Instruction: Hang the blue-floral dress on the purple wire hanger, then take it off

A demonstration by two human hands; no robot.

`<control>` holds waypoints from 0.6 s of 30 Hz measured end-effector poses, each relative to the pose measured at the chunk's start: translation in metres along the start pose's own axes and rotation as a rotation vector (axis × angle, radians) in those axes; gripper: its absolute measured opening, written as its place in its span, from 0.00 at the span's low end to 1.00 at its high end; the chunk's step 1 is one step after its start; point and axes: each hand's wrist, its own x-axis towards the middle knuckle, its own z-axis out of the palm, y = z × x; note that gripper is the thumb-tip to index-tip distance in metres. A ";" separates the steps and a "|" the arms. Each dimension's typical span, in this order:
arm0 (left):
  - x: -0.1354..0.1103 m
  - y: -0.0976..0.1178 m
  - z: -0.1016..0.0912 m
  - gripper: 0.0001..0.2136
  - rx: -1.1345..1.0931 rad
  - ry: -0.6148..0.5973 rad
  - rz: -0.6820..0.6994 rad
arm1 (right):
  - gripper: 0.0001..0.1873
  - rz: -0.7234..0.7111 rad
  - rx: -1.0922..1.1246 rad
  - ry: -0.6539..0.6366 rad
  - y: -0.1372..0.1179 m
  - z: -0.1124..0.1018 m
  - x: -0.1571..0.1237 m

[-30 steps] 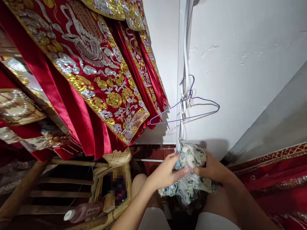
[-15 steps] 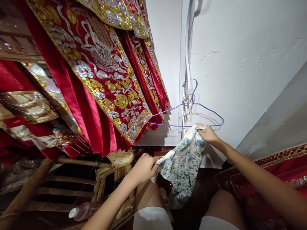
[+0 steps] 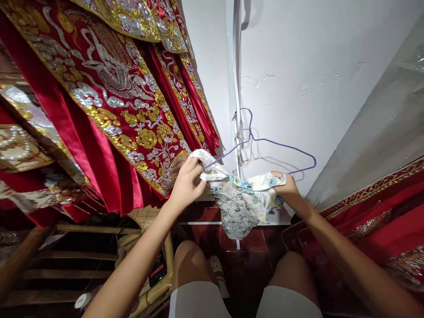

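A small floral garment [image 3: 239,203], pale with blue and grey print, hangs stretched between my two hands. My left hand [image 3: 186,181] is closed on its left edge, right beside the left tip of a purple wire hanger [image 3: 265,145]. My right hand [image 3: 286,187] is closed on the garment's right edge, just below the hanger's bottom wire. The hanger hangs from a white cable [image 3: 236,101] running down the white wall [image 3: 298,66]. The garment's top edge lies close under the hanger's lower wire.
Red robes with gold and silver embroidery [image 3: 109,101] hang at the left. A wooden chair [image 3: 99,256] with a phone [image 3: 158,274] on it stands below them. More red embroidered cloth [image 3: 374,221] lies at the right. My bare knees [image 3: 192,265] show at the bottom.
Both hands have lifted the garment from my lap and spread it wide. My left hand rose to the hanger's left tip; my right hand holds at the hanger's right side.
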 end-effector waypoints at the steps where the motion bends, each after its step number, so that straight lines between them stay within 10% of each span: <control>1: 0.006 0.003 -0.001 0.03 -0.040 0.008 0.012 | 0.04 -0.005 0.024 -0.003 0.000 0.006 -0.003; 7: 0.036 0.010 0.009 0.19 -0.339 -0.026 -0.135 | 0.04 -0.056 0.007 0.035 -0.013 0.014 -0.024; 13: 0.055 -0.005 0.005 0.14 -0.678 -0.179 -0.314 | 0.56 -0.075 0.024 0.436 -0.018 -0.053 -0.016; 18: 0.066 -0.033 0.002 0.12 -1.059 -0.261 -0.572 | 0.17 0.161 -0.017 0.258 -0.016 -0.110 0.012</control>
